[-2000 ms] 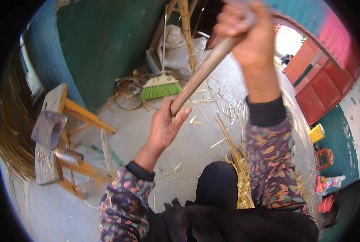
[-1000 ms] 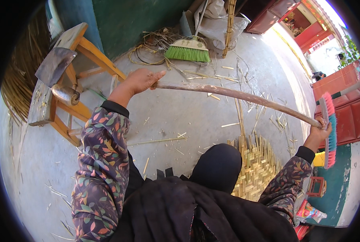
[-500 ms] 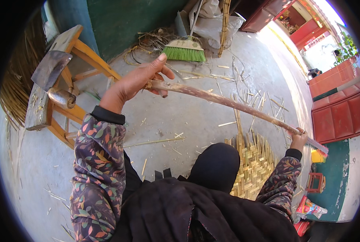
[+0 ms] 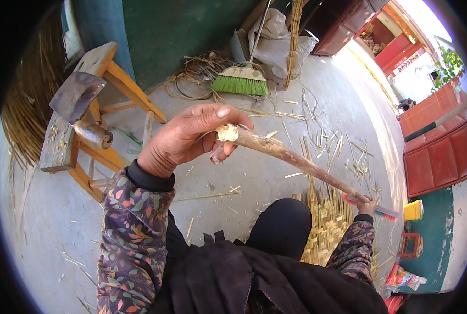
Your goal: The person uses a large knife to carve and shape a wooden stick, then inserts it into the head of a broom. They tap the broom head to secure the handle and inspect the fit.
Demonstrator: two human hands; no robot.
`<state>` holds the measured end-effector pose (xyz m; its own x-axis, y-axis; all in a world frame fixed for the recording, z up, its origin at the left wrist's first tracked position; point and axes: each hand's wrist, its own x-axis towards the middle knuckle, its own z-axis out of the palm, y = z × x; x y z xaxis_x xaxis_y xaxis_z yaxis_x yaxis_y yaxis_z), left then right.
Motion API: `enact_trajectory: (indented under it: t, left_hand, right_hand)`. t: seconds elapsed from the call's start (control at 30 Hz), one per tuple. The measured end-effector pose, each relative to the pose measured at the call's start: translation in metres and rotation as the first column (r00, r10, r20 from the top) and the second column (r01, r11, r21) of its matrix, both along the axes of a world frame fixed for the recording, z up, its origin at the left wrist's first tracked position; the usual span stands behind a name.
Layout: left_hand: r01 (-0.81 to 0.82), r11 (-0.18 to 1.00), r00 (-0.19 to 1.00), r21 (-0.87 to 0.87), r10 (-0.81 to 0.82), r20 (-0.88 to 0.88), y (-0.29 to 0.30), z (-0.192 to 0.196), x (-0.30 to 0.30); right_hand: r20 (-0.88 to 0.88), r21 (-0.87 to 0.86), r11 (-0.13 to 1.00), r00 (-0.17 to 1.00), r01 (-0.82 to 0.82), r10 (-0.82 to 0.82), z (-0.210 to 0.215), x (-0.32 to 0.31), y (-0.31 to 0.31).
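A long bare wooden stick [image 4: 301, 163] runs from upper left to lower right in front of me. My left hand [image 4: 186, 137] grips its rough, splintered near end, raised close to the camera. My right hand [image 4: 368, 205] holds the far end low at the right, above a woven bamboo mat [image 4: 327, 220]. A pink-bristled brush [image 4: 376, 208] lies right by that hand. My floral sleeves and dark lap fill the lower edge.
A wooden bench [image 4: 95, 110] at left carries a heavy cleaver-like blade [image 4: 79, 102]. A green broom [image 4: 241, 81], coiled strips and a white sack lie by the green wall. Bamboo splinters litter the concrete floor. A yellow cup [image 4: 412, 210] and red doors are right.
The stick has swung down from overhead. My left hand slid up to its near end and rose toward the camera, while my right hand lowered the far end toward the mat.
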<state>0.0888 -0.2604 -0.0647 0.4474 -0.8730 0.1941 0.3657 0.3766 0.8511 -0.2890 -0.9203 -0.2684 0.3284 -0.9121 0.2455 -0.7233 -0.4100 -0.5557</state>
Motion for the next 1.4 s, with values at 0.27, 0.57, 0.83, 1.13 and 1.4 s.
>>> enact_trajectory:
  t: [0.27, 0.57, 0.83, 1.13, 1.4]
  left_hand:
    - [0.021, 0.969, 0.994, -0.248, -0.045, -0.095, -0.017, -0.001, -0.01]
    - [-0.142, 0.945, 0.974, -0.294, 0.08, -0.212, -0.019, 0.004, -0.012]
    - [-0.391, 0.884, 0.92, -0.255, 0.374, -0.115, -0.021, 0.013, -0.025]
    - [-0.738, 0.627, 0.261, -0.248, 0.605, 0.753, -0.037, -0.002, -0.032]
    - [-0.631, 0.756, 0.597, -0.174, 0.617, 0.513, -0.019, 0.022, -0.033]
  right_hand:
    - [-0.165, -0.401, 0.914, 0.986, -0.064, -0.004, 0.022, 0.012, 0.082]
    - [-0.303, -0.491, 0.864, 0.952, -0.111, -0.05, -0.006, 0.033, 0.067]
    - [-0.296, -0.406, 0.906, 0.955, -0.121, -0.005, -0.043, 0.079, 0.082]
    - [-0.297, -0.331, 0.943, 0.953, -0.049, -0.055, -0.006, 0.076, 0.131]
    - [-0.076, -0.364, 0.927, 0.995, -0.095, 0.072, 0.021, 0.073, 0.121]
